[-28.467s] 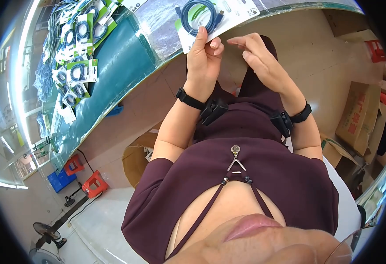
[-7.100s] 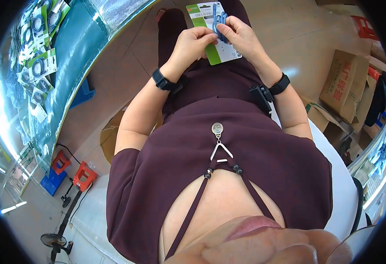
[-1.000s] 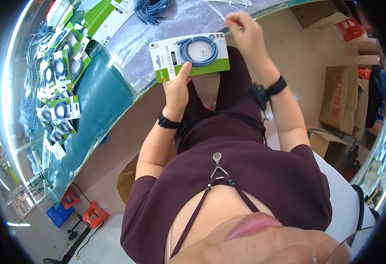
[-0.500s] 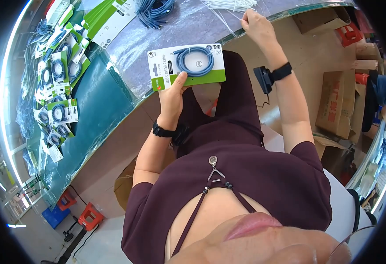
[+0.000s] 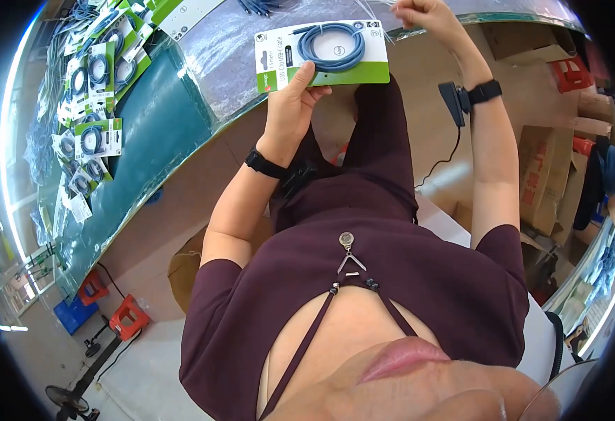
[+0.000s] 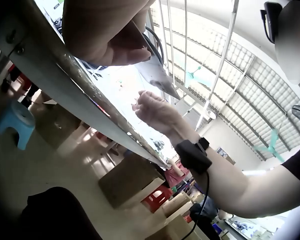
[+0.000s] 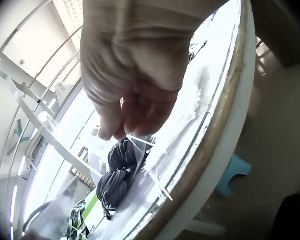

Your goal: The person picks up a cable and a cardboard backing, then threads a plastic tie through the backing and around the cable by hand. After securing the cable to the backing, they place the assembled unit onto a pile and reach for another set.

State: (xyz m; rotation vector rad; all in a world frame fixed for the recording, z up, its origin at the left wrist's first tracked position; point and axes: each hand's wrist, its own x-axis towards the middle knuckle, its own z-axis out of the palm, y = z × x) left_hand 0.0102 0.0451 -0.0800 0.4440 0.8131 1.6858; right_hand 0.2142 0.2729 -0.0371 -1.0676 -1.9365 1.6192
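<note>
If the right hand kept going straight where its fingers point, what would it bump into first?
Probably the bundled cables: they lie just past the fingertips of the right hand, which seem to pinch a thin white strip. How far off they are is hard to tell.

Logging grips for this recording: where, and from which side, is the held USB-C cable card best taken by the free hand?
Probably a grip on the card's short edge beyond the coil, pinched front and back, coming from the right: the card looks flat and thin, that end sticks out free, and the left hand holds it near the opposite end.
</note>
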